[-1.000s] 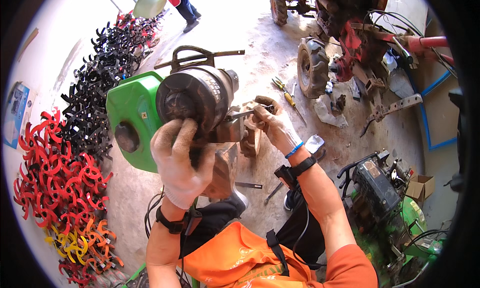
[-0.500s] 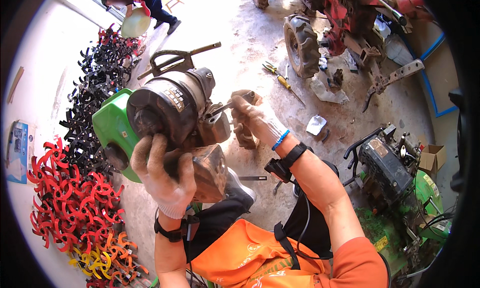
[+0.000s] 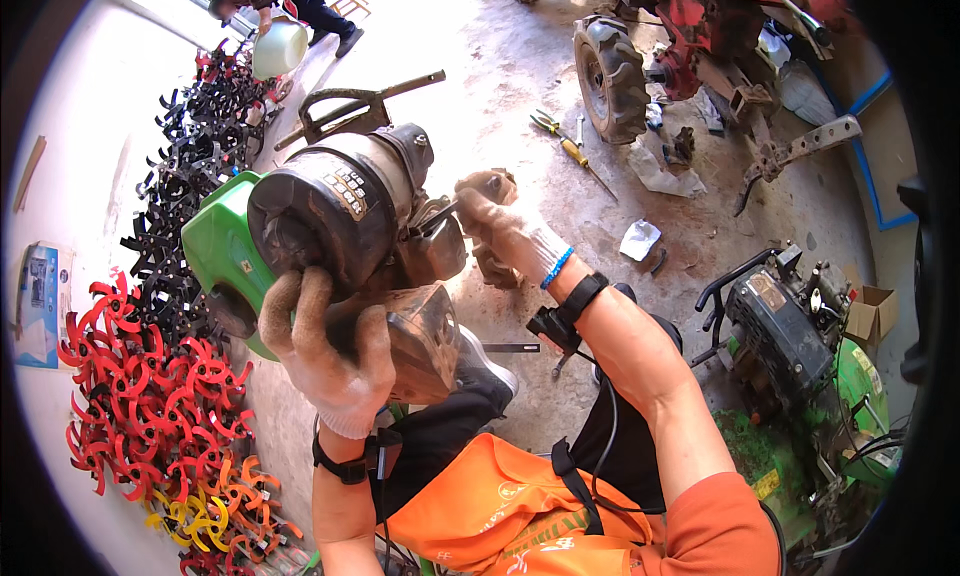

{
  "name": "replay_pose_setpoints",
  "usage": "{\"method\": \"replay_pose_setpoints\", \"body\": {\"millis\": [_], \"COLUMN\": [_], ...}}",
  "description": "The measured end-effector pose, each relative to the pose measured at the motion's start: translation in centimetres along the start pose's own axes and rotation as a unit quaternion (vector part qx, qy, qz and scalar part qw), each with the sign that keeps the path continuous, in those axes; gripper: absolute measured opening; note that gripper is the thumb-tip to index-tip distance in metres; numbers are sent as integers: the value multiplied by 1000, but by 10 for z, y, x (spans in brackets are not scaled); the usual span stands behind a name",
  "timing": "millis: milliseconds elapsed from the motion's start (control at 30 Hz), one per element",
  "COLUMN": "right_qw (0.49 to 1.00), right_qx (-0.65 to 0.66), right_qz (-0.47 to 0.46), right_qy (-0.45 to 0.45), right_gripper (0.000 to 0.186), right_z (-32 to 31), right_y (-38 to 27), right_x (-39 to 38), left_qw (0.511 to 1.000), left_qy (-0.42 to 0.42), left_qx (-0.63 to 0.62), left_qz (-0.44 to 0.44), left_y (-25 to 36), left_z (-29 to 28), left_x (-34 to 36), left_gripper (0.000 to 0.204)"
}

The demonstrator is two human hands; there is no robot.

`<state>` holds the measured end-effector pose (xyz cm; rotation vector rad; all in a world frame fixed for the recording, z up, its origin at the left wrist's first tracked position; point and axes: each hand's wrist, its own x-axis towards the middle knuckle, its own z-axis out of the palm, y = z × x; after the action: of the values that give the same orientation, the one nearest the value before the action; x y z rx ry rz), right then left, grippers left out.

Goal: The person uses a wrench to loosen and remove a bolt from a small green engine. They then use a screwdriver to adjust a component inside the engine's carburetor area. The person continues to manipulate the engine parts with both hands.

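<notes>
A small engine (image 3: 330, 201) with a round black cover, a metal body and a green tank (image 3: 225, 236) stands in front of me. My left hand (image 3: 335, 351), in a soiled knit glove, rests on it with spread, bent fingers, between the round cover and a dirty boxy housing (image 3: 425, 341). On the engine's right side, my gloved right hand (image 3: 495, 221) is closed around a thin dark metal rod (image 3: 437, 218). The rod's far end reaches the engine's side; its near end is hidden in my fingers. A rusty metal part (image 3: 495, 268) shows just below that hand.
Piles of red curved blades (image 3: 155, 396) and black blades (image 3: 185, 196) lie left. Pliers (image 3: 545, 122) and a yellow-handled screwdriver (image 3: 577, 156) are on the floor. A wheeled red machine (image 3: 685, 66) and a green machine (image 3: 775, 336) stand right. Another person holds a pale basin (image 3: 280, 48).
My view has shifted slightly. Both hands keep nearly the same places on the engine, the right one still with the rod. The other person's basin has tilted a little.
</notes>
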<state>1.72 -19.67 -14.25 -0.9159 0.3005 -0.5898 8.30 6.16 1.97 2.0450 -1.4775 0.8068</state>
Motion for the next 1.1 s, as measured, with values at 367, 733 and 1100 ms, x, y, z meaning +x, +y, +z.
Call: {"method": "replay_pose_setpoints", "body": {"millis": [367,733,1100], "right_qw": [996,995,993], "right_qx": [-6,93,97], "right_qz": [-61,20,21], "right_qy": [-71,1,70], "right_gripper": [37,25,5], "right_z": [12,-6,-4], "right_y": [-28,12,21], "right_x": [50,39,12], "left_qw": [1000,999,998], "left_qy": [-13,8,14], "left_qx": [-6,-34,-53], "left_qz": [-16,2,1], "left_y": [-2,-4,-3], "left_z": [-1,2,3], "left_x": [-5,-3,-3], "left_gripper": [65,66,67]}}
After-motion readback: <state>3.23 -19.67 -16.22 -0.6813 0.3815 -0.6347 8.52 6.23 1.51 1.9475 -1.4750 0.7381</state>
